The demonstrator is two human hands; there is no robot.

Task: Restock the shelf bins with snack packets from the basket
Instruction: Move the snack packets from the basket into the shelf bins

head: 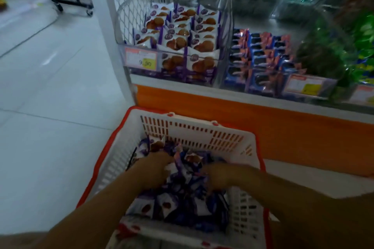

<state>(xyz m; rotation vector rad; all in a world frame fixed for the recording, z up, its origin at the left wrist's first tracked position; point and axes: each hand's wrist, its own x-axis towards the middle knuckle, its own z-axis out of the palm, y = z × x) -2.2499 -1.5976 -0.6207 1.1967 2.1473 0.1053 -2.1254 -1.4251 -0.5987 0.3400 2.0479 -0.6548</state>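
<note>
A white plastic basket (pixel 194 127) with a red rim stands on the floor below the shelf, filled with purple-and-white snack packets (pixel 166 206). Both hands are down in the pile. My left hand (pixel 155 168) lies on the packets at the basket's left, fingers curled into them. My right hand (pixel 222 176) is blurred at the right of the pile, fingers bent among the packets; what each hand holds is unclear. Above, a clear shelf bin (pixel 174 66) holds rows of the same purple-and-white packets standing upright.
To the right of that bin stands a bin of blue packets (pixel 261 56), then green packets (pixel 332 54). An orange shelf base (pixel 263 119) runs behind the basket. A wire mesh panel (pixel 131 2) closes the shelf's left end. Pale tiled floor (pixel 50 107) spreads left.
</note>
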